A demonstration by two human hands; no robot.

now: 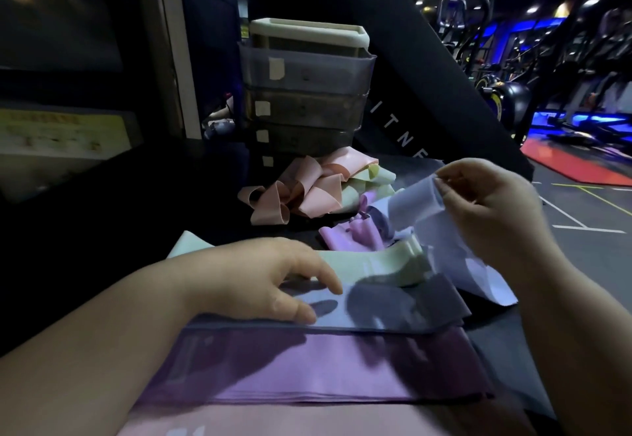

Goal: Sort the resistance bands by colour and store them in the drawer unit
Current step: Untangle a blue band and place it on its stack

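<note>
— Four colours, at least, lie across the dark table (102, 230), and none has reached the drawer unit (304, 93) at the back; as far as can be seen, its drawers stand shut.

— So the sorting is under way, the storing not begun?

— That is how it reads. Nearest the camera, flattened bands lie in layers: a purple band (307, 367), a blue band (376, 309) above it, a green band (359, 261) beyond. A pink strip shows at the bottom edge.

— And the hands?

— The left hand (260, 278) rests flat, fingers spread and unclenched, pressing on the green and blue layers, gripping nothing. The right hand (485, 210) is raised, thumb and fingers pinched on the end of a pale band (417, 199) that trails down to the table.

— What is left?

— Plenty, by appearances. A tangled pink heap (307, 186) with pale green loops (372, 179) against it sits just before the unit, unsorted. A smaller knot of lilac bands (352, 230) lies between that heap and the flat layers. All of it would need flattening and matching, then the drawers filling. Whether anything is already inside them cannot be told.
</note>
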